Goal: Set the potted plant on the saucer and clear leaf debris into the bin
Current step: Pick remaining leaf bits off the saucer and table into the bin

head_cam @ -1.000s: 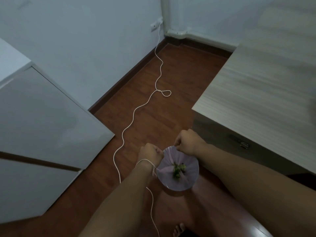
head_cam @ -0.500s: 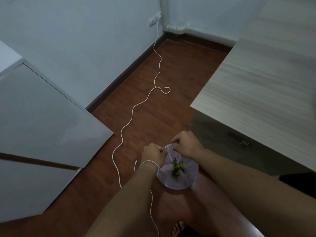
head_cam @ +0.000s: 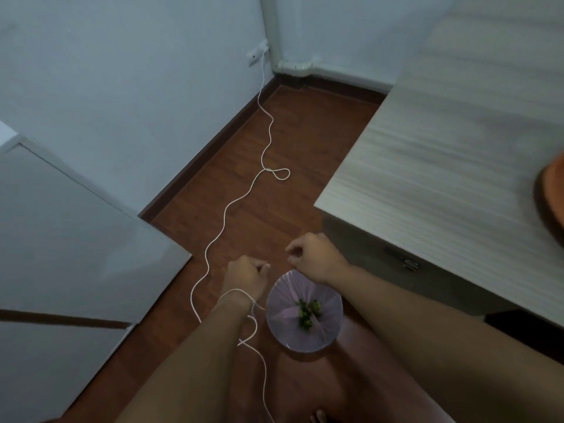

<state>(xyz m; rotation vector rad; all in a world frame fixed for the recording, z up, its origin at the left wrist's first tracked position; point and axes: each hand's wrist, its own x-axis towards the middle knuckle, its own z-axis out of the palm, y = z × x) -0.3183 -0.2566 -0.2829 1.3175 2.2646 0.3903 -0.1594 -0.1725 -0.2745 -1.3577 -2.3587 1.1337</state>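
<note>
Seen from above: green debris [head_cam: 307, 312] already down in the lined bin [head_cam: 305, 340] on the near floor, left hand [head_cam: 244, 277] and right hand [head_cam: 311, 254] just beyond its rim, fingers loosely curled, empty; pot and saucer not identifiable.

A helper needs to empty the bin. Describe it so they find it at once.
Start at the pale wood-grain table on the right and look down to the red-brown floor by its near corner. The bin stands there below both hands, small and round. Its lilac liner holding green leaf debris sets it apart.
</note>
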